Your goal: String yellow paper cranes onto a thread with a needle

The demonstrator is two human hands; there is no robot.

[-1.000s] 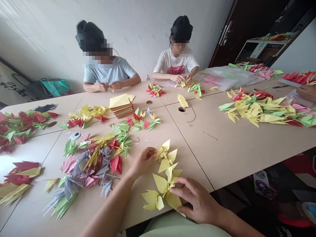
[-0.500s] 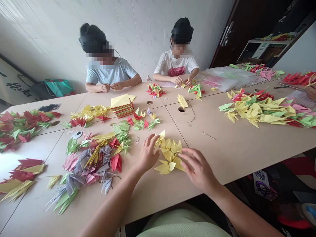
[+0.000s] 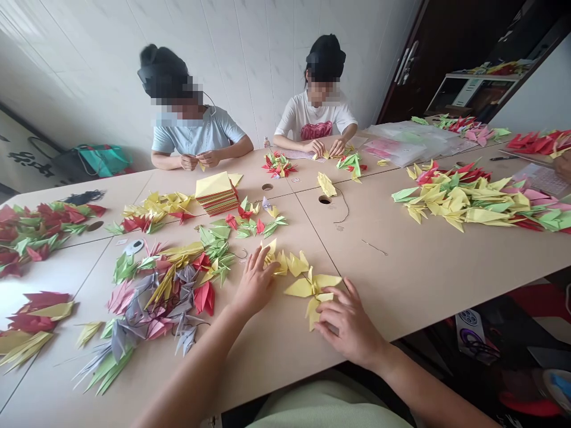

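A row of yellow folded paper cranes (image 3: 298, 263) lies on the table in front of me. My left hand (image 3: 254, 282) lies palm down at the row's far left end, fingers stretched over the yellow cranes there and touching them. At the near right end is a yellow paper crane (image 3: 314, 285) with its wings spread. My right hand (image 3: 352, 324) has its fingers curled at this crane's right side, on its paper edge; the exact grip is partly hidden. A dark thread shows at the crane's middle.
Left of my arms lies a heap of coloured paper cranes (image 3: 156, 291). Beyond stands a stack of square paper (image 3: 216, 193). A needle-like piece (image 3: 375, 247) and more cranes (image 3: 464, 199) lie right. Two people sit opposite, hands on folded paper. The table (image 3: 428, 279) has cable holes.
The bunched yellow cranes are now spread into a longer row. My left hand has shifted slightly left, and my right hand has come nearer to me with the end crane.
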